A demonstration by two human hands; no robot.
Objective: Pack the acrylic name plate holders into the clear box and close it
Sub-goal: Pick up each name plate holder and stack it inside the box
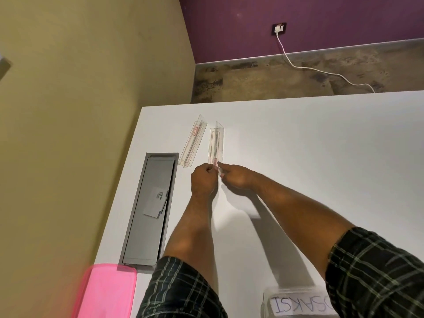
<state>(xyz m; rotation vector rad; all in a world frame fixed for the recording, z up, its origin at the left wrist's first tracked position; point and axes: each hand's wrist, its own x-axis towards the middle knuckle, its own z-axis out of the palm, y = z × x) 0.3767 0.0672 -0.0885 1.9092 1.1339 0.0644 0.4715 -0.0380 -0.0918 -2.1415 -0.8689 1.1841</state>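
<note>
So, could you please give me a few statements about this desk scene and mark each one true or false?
1. Both hands, left hand and right hand, meet at the near end of the right holder. True.
2. The left holder is held too. False: it lies untouched on the white table.
3. The holders are already in the clear box. False: both are on the table.
4. A pink lid lies at the near left. True.
</note>
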